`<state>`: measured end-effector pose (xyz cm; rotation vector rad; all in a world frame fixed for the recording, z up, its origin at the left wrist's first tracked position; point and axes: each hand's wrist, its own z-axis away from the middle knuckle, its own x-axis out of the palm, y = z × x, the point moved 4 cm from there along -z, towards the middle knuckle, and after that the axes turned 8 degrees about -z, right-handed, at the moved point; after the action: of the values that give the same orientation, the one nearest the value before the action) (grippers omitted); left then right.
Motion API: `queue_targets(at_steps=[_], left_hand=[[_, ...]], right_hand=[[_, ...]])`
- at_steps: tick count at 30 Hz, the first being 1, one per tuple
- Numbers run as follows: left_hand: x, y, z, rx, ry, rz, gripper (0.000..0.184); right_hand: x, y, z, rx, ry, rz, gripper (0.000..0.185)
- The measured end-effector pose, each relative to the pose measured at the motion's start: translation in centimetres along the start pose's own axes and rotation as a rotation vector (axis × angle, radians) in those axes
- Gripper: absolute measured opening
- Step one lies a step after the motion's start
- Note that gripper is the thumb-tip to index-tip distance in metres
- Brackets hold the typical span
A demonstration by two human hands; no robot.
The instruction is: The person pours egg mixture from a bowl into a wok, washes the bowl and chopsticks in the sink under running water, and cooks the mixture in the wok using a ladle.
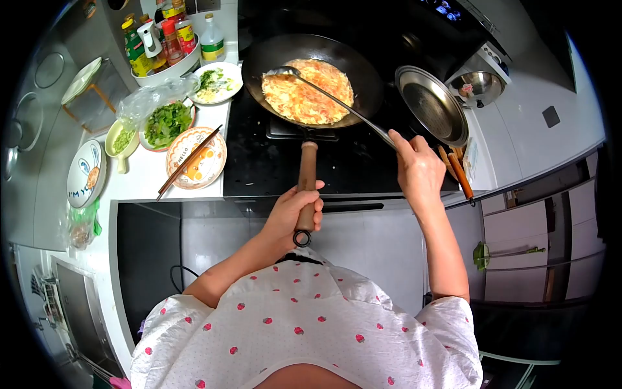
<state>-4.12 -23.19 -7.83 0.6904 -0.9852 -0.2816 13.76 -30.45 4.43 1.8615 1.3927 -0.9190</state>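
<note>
My left hand (289, 212) is wrapped around the wooden handle of a dark wok (367, 83) on the black cooktop (363, 162). A yellow and orange mixture that looks like egg and tomato (317, 97) lies spread over the wok's bottom. Held by the end of its long metal handle, a ladle (343, 104) slants from my right hand (418, 167) down into the wok. Its head rests at the upper left of the food, partly out of sight there. Right of the wok lies a round pan lid (432, 107), near my right hand.
On the left counter stand a patterned plate (217, 159) with chopsticks (188, 163), a bowl of greens (170, 124), a plate of chopped garlic and scallion (233, 84), and a small green bowl (124, 144). Bottles crowd a white tray (170, 76). A metal bowl (484, 87) sits at right.
</note>
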Motion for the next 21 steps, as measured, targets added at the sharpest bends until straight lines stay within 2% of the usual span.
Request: queue_targets(at_steps=[5,12,16,21], left_hand=[[0.0,0.0,-0.1,0.008,-0.01,0.014,0.03],[-0.1,0.0,-0.2,-0.001,-0.014,0.024,0.03],[-0.2,0.0,-0.2,0.001,-0.014,0.019,0.03],[-0.1,0.0,-0.1,0.011,0.002,0.002,0.031]], right_hand=[[-4.4,1.4,1.6,0.007,0.062,0.008,0.036],[-11.6,2.4,2.2,0.236,-0.023,-0.061,0.04],[-11.3,2.0,2.3,0.229,-0.121,-0.051,0.041],[-5.8,2.1,1.5,0.099,-0.028,0.001,0.035]])
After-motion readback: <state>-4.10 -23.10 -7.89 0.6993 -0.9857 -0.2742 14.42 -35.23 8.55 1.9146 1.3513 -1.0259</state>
